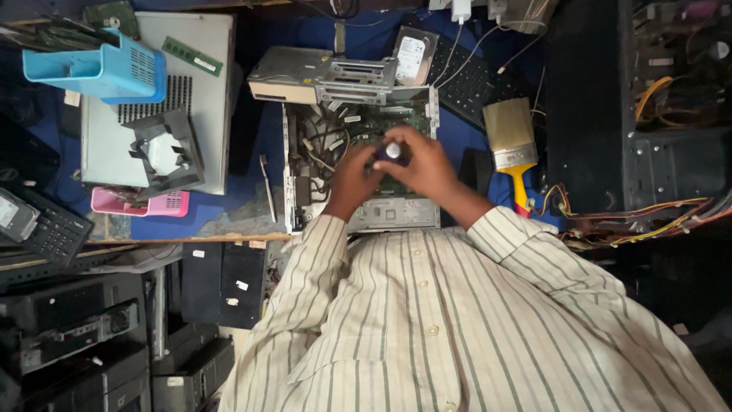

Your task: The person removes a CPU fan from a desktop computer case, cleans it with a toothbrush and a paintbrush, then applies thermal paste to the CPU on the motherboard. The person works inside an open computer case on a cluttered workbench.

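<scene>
A cluttered repair bench with a blue worktop [473,133] fills the view, hemmed by dark computer cases stacked along its left and right sides. Near the middle of the worktop lies an opened desktop computer case [358,164], its long axis running from the near edge toward the far edge, with a drive cage [324,76] swung out at its far end. A grey case cover [194,69] sits toward the far left corner under a blue plastic basket [99,69]. A black keyboard [473,80] and a hard drive [414,55] lie at the far side, a wide paintbrush [511,141] with a yellow handle just right of the case. Over the open case both hands meet: the left hand [352,177] and right hand [423,164] close their fingers around a screwdriver [392,151], whose rounded handle end points up at the camera, shaft hidden below.
</scene>
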